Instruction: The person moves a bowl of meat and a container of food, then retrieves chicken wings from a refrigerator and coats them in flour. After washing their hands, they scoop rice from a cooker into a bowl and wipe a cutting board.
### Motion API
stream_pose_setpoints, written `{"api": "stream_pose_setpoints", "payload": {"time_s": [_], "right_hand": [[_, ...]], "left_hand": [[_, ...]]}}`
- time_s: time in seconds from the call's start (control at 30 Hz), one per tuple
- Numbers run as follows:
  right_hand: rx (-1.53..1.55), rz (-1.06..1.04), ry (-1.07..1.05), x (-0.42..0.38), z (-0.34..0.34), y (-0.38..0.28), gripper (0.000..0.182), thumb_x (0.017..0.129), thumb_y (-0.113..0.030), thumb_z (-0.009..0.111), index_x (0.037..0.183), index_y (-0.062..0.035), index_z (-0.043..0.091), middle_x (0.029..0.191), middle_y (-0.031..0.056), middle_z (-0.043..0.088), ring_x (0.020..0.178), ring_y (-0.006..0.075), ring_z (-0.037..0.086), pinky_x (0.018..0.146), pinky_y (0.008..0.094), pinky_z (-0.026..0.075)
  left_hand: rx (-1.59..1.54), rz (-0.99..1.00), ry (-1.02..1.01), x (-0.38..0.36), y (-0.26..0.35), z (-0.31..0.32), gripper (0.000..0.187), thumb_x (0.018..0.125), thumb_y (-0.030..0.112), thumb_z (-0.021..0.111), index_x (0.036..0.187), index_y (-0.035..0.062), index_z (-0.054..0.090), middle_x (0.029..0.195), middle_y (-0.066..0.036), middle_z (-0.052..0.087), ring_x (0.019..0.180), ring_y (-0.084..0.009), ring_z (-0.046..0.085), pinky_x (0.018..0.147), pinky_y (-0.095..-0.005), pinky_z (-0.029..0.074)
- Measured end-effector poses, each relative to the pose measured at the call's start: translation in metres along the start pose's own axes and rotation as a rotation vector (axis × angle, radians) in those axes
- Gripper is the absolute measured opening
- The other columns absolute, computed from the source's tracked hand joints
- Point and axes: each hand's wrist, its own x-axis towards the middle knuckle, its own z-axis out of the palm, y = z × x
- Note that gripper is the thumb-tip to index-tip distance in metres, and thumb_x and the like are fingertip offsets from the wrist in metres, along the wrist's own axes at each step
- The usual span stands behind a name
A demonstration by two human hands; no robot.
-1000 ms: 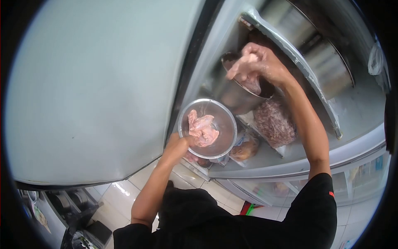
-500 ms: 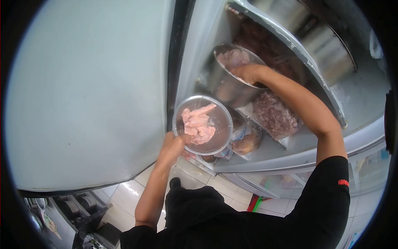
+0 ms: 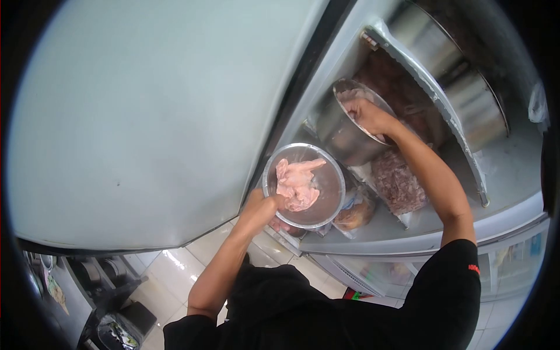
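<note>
My left hand (image 3: 259,211) is closed on the rim of a round metal bowl (image 3: 333,201), thumb over the edge. Pale pink raw chicken pieces (image 3: 298,182) lie in this bowl, which I hold in front of the open fridge. My right hand (image 3: 368,115) reaches over the rim of a deep metal pot (image 3: 344,135) inside the fridge. Its fingers look curled at the raw meat (image 3: 353,94) there, but the fingertips are hidden. Whether a piece is between them I cannot make out.
The fridge door (image 3: 146,128) stands open at the left. Beside the pot are a bag of dark frozen meat (image 3: 399,182) and another plastic bag (image 3: 354,213). A shelf (image 3: 434,93) above carries large metal pots (image 3: 475,111). White floor tiles (image 3: 181,271) lie below.
The view has shifted, so fridge and bowl appear farther right and slightly lower. My right hand has risen a little inside the pot, showing more of its back. My left hand keeps the bowl.
</note>
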Motion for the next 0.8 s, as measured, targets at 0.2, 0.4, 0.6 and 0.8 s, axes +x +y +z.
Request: {"api": "stream_pose_setpoints", "payload": {"time_s": [0.2, 0.4, 0.6, 0.8], "right_hand": [[0.458, -0.191, 0.497, -0.023, -0.031, -0.003, 0.014, 0.066, -0.001, 0.06, 0.079, -0.0045, 0.055, 0.081, -0.0002, 0.057, 0.076, 0.0098, 0.053, 0.072, 0.024, 0.044], [0.635, -0.26, 0.613, -0.046, -0.035, -0.023, 0.027, 0.061, 0.0, 0.063, 0.087, -0.0077, 0.056, 0.089, 0.0018, 0.055, 0.088, 0.012, 0.053, 0.079, 0.0249, 0.042], [0.404, -0.43, 0.143, -0.05, -0.015, -0.075, 0.034, 0.059, 0.006, 0.06, 0.092, -0.0003, 0.06, 0.09, 0.0037, 0.061, 0.086, 0.0092, 0.055, 0.081, 0.0249, 0.042], [0.47, -0.158, -0.141, -0.033, 0.0, -0.088, 0.043, 0.062, 0.003, 0.067, 0.104, 0.003, 0.059, 0.091, 0.007, 0.063, 0.089, 0.0118, 0.057, 0.08, 0.0266, 0.044]], "left_hand": [[0.031, 0.018, -0.019, -0.003, 0.006, 0.002, 0.021, 0.066, 0.005, 0.046, 0.076, -0.0132, 0.049, 0.06, -0.021, 0.054, 0.046, -0.0299, 0.058, 0.036, -0.0324, 0.044], [0.044, 0.019, 0.003, -0.006, 0.01, 0.004, 0.02, 0.066, 0.005, 0.046, 0.075, -0.0133, 0.05, 0.059, -0.02, 0.054, 0.044, -0.0283, 0.057, 0.036, -0.0324, 0.044], [0.066, 0.056, 0.006, -0.007, 0.01, 0.003, 0.019, 0.066, 0.005, 0.046, 0.074, -0.0117, 0.051, 0.059, -0.019, 0.054, 0.044, -0.0279, 0.057, 0.035, -0.0322, 0.043], [0.059, 0.051, 0.001, -0.004, 0.01, 0.003, 0.02, 0.066, 0.005, 0.046, 0.075, -0.0121, 0.052, 0.06, -0.019, 0.054, 0.046, -0.0278, 0.058, 0.035, -0.0326, 0.042]]}}
